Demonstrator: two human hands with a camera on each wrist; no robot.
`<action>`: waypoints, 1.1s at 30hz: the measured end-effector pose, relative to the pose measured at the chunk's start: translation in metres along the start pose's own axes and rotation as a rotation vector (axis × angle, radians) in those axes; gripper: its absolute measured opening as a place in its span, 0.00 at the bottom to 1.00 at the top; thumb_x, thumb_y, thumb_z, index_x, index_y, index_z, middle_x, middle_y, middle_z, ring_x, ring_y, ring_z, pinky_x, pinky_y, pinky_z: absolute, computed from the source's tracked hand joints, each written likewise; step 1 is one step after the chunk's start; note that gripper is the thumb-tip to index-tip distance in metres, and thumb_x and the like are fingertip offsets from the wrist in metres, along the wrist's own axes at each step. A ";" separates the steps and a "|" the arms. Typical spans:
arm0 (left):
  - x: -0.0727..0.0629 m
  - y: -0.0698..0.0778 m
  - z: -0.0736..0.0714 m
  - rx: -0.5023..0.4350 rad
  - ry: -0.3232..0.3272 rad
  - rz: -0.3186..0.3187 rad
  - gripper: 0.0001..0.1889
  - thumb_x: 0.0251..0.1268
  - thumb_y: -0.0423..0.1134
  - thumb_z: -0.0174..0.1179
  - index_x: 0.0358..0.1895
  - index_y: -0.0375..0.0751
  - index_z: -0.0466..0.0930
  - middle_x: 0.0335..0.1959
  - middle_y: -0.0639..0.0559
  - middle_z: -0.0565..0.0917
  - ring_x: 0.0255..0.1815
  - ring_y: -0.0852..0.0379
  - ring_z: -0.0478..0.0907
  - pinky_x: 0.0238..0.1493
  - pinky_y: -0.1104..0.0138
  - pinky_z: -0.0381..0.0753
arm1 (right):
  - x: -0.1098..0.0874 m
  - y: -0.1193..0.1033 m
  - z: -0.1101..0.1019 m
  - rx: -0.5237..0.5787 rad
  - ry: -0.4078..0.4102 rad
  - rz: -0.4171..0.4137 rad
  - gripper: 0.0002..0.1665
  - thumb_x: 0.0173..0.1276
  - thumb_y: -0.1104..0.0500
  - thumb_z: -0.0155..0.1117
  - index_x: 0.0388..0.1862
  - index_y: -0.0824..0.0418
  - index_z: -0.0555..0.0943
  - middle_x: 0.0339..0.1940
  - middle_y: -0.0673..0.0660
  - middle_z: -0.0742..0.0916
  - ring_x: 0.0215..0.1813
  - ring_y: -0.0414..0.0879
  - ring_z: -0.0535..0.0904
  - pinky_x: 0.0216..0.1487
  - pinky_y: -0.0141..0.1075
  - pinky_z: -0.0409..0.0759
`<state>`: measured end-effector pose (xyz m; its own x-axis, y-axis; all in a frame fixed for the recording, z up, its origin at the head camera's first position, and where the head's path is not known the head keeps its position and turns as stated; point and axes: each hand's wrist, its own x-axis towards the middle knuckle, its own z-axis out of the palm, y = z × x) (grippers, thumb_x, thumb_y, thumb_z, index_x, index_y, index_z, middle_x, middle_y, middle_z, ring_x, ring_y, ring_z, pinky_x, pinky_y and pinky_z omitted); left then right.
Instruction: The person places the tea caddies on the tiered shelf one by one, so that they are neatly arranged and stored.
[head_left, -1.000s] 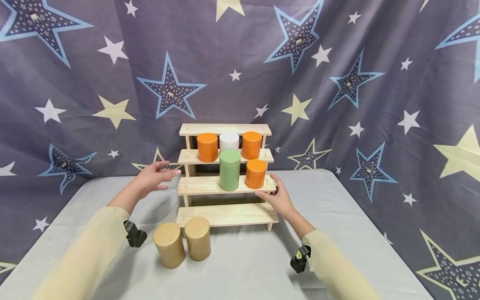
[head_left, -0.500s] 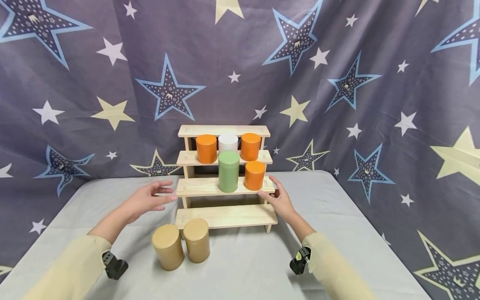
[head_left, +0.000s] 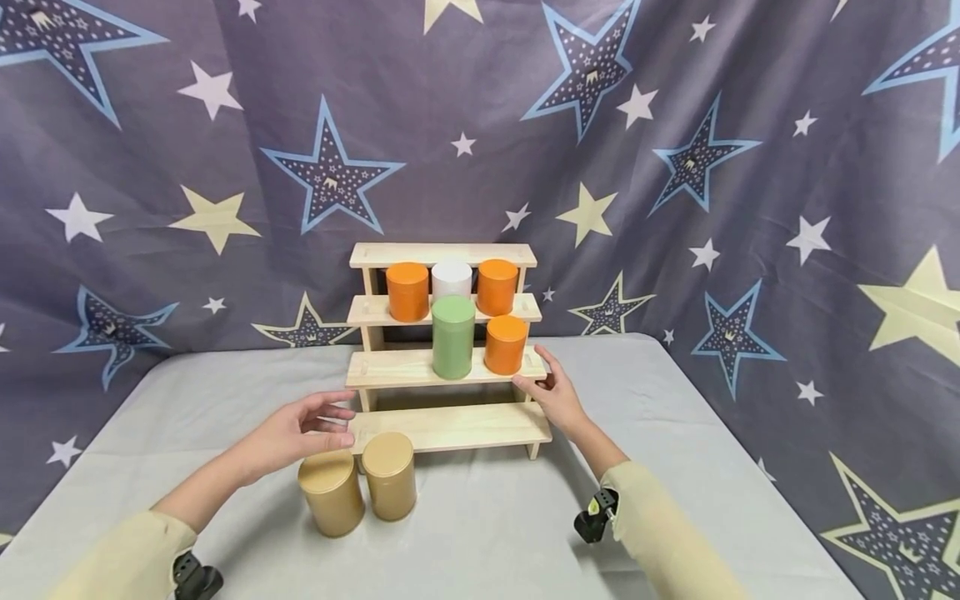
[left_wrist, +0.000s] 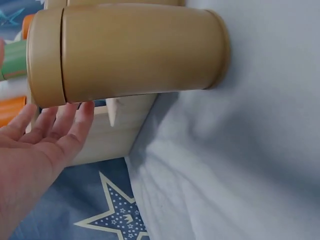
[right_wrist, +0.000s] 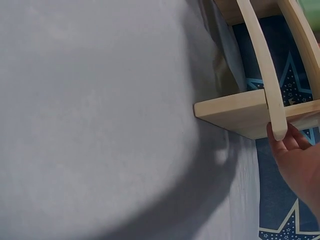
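Observation:
My left hand (head_left: 296, 433) is held with loosely bent fingers just above and behind the left gold canister (head_left: 332, 500). In the left wrist view its fingertips lie near the lid end of a gold canister (left_wrist: 140, 50); whether they touch is unclear. Beside it stands a second gold canister (head_left: 390, 483). On the right, my right hand (head_left: 561, 402) holds the end of a board of the wooden tiered stand (head_left: 450, 427), thumb in front and fingers behind. A green canister (head_left: 453, 337) and an orange canister (head_left: 506, 346) stand on that board.
One tier higher are two orange canisters, a left one (head_left: 408, 293) and a right one (head_left: 497, 289), with a white canister (head_left: 452, 280) between them, partly hidden by the green one. A pale cloth (head_left: 660, 500) covers the table; a star-patterned curtain (head_left: 480, 192) hangs behind.
My left hand has come down and nearer, from beside the upper boards to the left gold canister. My right hand stays at the board's end. The head view has shifted slightly.

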<state>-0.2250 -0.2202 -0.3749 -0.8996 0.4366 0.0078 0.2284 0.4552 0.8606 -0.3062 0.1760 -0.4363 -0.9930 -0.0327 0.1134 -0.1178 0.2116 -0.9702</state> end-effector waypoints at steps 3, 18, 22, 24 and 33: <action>-0.005 -0.002 0.001 0.012 -0.003 0.031 0.33 0.59 0.42 0.64 0.67 0.37 0.63 0.57 0.33 0.75 0.55 0.42 0.76 0.48 0.73 0.80 | 0.004 0.007 0.000 -0.016 0.016 -0.003 0.47 0.61 0.56 0.67 0.74 0.53 0.54 0.35 0.54 0.80 0.32 0.38 0.73 0.31 0.25 0.73; -0.033 -0.013 0.008 0.013 -0.015 0.116 0.35 0.49 0.37 0.71 0.63 0.38 0.67 0.55 0.36 0.77 0.50 0.75 0.73 0.45 0.73 0.81 | 0.004 0.009 0.002 0.000 0.007 0.002 0.46 0.63 0.56 0.66 0.74 0.50 0.52 0.34 0.53 0.79 0.32 0.39 0.72 0.32 0.26 0.72; -0.037 -0.020 0.012 -0.006 0.005 0.117 0.36 0.47 0.37 0.72 0.62 0.37 0.68 0.54 0.43 0.77 0.49 0.75 0.73 0.46 0.73 0.82 | 0.004 0.010 0.001 0.010 -0.003 0.017 0.47 0.63 0.56 0.66 0.75 0.51 0.51 0.36 0.53 0.79 0.33 0.39 0.72 0.32 0.28 0.72; -0.038 -0.024 0.014 -0.018 0.011 0.113 0.37 0.45 0.37 0.73 0.62 0.36 0.68 0.54 0.47 0.78 0.49 0.75 0.72 0.47 0.74 0.82 | 0.004 0.010 0.002 0.001 0.000 0.015 0.47 0.63 0.56 0.66 0.75 0.52 0.51 0.36 0.54 0.79 0.33 0.38 0.72 0.33 0.27 0.72; -0.040 -0.035 0.024 0.013 0.051 0.057 0.39 0.40 0.40 0.76 0.61 0.37 0.70 0.56 0.42 0.77 0.52 0.83 0.66 0.49 0.79 0.77 | 0.003 0.012 0.004 -0.020 0.035 -0.011 0.45 0.62 0.54 0.66 0.74 0.49 0.53 0.37 0.55 0.79 0.33 0.39 0.71 0.31 0.26 0.71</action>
<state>-0.1884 -0.2349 -0.4179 -0.9028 0.4220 0.0828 0.2840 0.4406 0.8516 -0.3106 0.1746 -0.4481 -0.9912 -0.0013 0.1320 -0.1288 0.2306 -0.9645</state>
